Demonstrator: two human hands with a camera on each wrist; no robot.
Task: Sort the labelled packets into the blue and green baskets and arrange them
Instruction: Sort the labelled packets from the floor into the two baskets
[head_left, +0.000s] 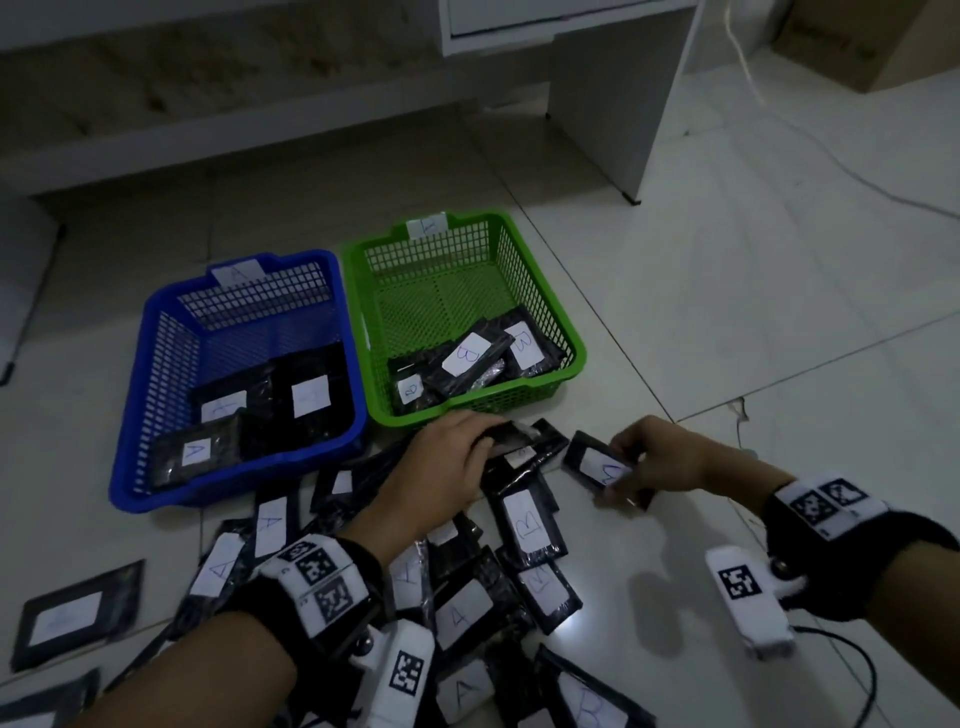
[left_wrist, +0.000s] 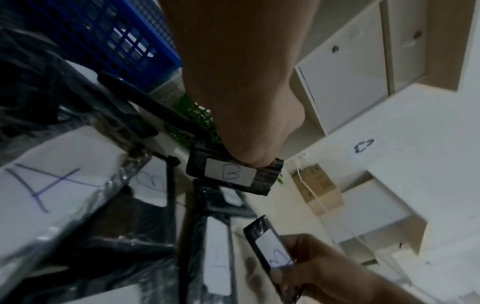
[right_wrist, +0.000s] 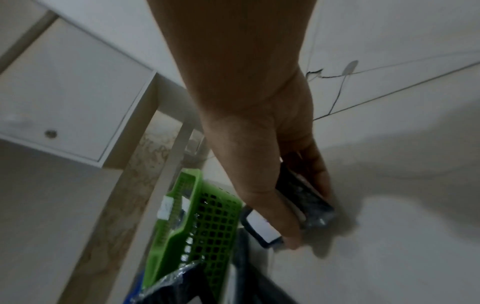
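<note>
The work surface is a pale tiled floor (head_left: 727, 291); a white cabinet (head_left: 613, 88) stands beyond the baskets, a cardboard box (head_left: 852, 41) sits at far right, and a white cable (head_left: 810, 135) runs across the tiles. The blue basket (head_left: 156, 332), tagged A, holds three A packets; the green basket (head_left: 540, 280), touching its right side, holds B packets. A loose heap of packets (head_left: 457, 597) covers the floor just in front of both baskets and crowds the near rims. The left hand (head_left: 441, 467) has its grip clamped on a B packet (left_wrist: 231, 174) at the heap's far edge; the head view hides that label, the left wrist view shows it. The right hand (head_left: 660, 460) has its grip clamped on a second B packet (head_left: 602, 467) just above the floor, right of the heap. The right wrist view shows a crack in the tiles (right_wrist: 335, 92).
</note>
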